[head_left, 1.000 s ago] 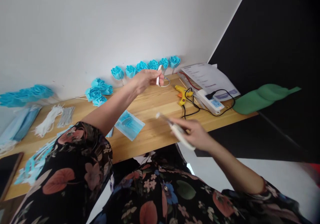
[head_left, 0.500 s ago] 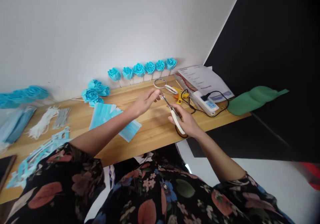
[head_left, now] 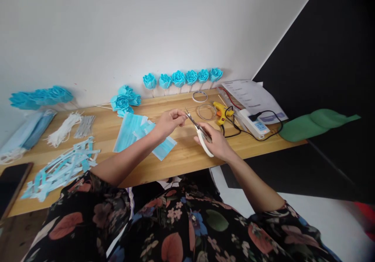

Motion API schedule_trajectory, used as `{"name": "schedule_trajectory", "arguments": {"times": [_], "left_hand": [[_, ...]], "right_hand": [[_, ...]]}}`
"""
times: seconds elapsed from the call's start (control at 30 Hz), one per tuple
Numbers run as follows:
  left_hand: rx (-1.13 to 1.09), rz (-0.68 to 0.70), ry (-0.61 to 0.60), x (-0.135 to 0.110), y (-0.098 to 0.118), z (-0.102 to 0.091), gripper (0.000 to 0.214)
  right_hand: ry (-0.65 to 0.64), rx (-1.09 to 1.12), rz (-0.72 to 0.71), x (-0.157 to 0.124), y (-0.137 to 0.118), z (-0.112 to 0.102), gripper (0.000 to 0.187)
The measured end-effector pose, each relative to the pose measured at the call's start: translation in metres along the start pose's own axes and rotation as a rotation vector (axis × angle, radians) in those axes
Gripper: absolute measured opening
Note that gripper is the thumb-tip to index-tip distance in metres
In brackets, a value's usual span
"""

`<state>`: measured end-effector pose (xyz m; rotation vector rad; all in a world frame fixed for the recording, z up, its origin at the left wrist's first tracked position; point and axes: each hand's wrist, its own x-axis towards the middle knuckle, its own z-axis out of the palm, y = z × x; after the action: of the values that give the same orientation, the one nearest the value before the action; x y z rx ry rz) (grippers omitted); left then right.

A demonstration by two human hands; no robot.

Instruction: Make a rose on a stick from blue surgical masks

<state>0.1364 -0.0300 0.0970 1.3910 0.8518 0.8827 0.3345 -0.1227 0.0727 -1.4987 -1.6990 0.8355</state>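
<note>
My right hand (head_left: 216, 139) is wrapped round the white handle of a pair of scissors (head_left: 202, 137), whose narrow metal blades point up and left. The blade tips reach the fingers of my left hand (head_left: 172, 120), which are pinched together. Whatever sits in that pinch is too small to make out. A thin wire ring (head_left: 206, 112) lies just beyond the scissors, with a white ring (head_left: 200, 92) behind it. Below my left forearm lie pleated blue face-mask sheets (head_left: 129, 131), partly covered by the arm.
Several blue fabric roses (head_left: 178, 78) on sticks lean along the wall; more lie left. A yellow glue gun (head_left: 222, 111), power strip (head_left: 254, 125), papers (head_left: 252, 94) and green sheet (head_left: 316, 125) are right. Cut strips (head_left: 64, 164), white cords (head_left: 64, 129) and a phone (head_left: 13, 184) are left.
The view has turned left, so the table's things appear further right. Both hands stay close together, the scissors still in my right. The wire ring now shows plainly on the table.
</note>
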Motion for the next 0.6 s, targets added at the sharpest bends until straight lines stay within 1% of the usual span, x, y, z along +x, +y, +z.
{"name": "schedule_trajectory", "arguments": {"times": [0.1,0.17,0.23,0.33,0.4,0.47,0.53,0.6], "left_hand": [[-0.044,-0.034,0.060,-0.008,-0.003,-0.009,0.011],[-0.103,-0.092,0.111,-0.015,-0.004,-0.015,0.009],[-0.171,-0.148,0.143,-0.022,-0.004,-0.020,0.012],[-0.280,-0.161,0.137,-0.034,0.003,-0.027,0.021],[-0.325,-0.123,0.121,-0.042,0.010,-0.031,0.021],[-0.322,-0.069,0.106,-0.049,0.016,-0.036,0.021],[-0.303,-0.039,0.092,-0.055,0.020,-0.040,0.021],[-0.301,-0.045,0.090,-0.059,0.020,-0.042,0.021]], "right_hand": [[0.027,0.044,0.058,0.011,0.000,0.010,0.048],[0.031,0.078,0.100,0.020,-0.001,0.018,0.049],[0.009,0.146,0.126,0.029,-0.004,0.025,0.054],[-0.089,0.374,0.151,0.034,-0.016,0.032,0.059],[-0.188,0.547,0.175,0.033,-0.026,0.032,0.058],[-0.264,0.646,0.183,0.030,-0.035,0.030,0.055],[-0.281,0.640,0.155,0.028,-0.039,0.030,0.053],[-0.221,0.505,0.086,0.026,-0.041,0.033,0.050]]}}
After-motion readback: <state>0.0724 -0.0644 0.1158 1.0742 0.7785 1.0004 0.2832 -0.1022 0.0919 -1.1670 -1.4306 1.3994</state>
